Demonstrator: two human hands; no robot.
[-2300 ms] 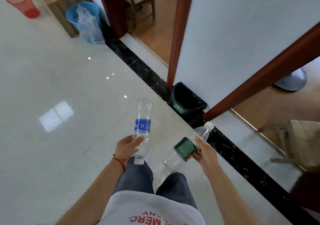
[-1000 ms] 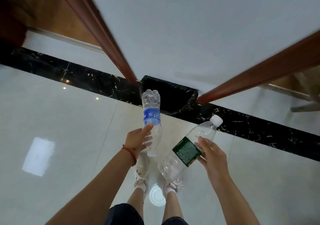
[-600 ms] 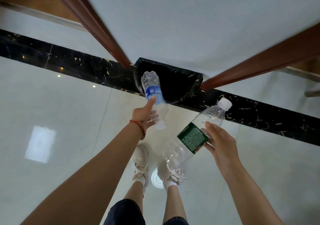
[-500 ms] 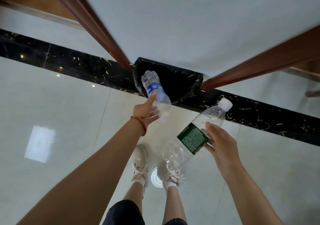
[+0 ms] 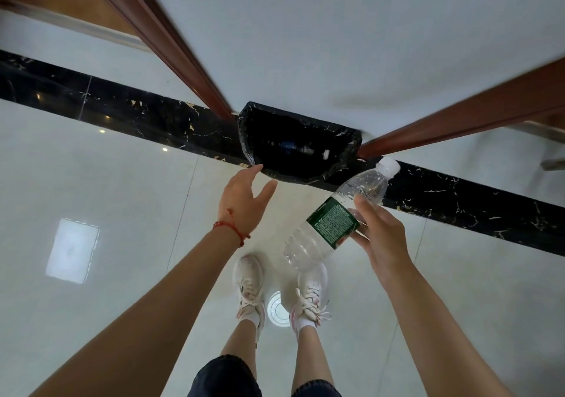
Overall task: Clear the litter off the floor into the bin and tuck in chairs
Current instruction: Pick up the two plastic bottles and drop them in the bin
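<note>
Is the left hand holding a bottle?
No, the left hand is open and bare beside the bin; only the right hand grips one.

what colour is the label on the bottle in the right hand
Dark green with white print, on the clear plastic bottle with a white cap; seen in the head view.

Clear, glossy plastic bottle (image 5: 331,228) with printed green label; bin (image 5: 345,148) lined with shiny black plastic film; polished glossy floor tiles (image 5: 91,182); smooth varnished wooden door frame (image 5: 171,44).
</note>
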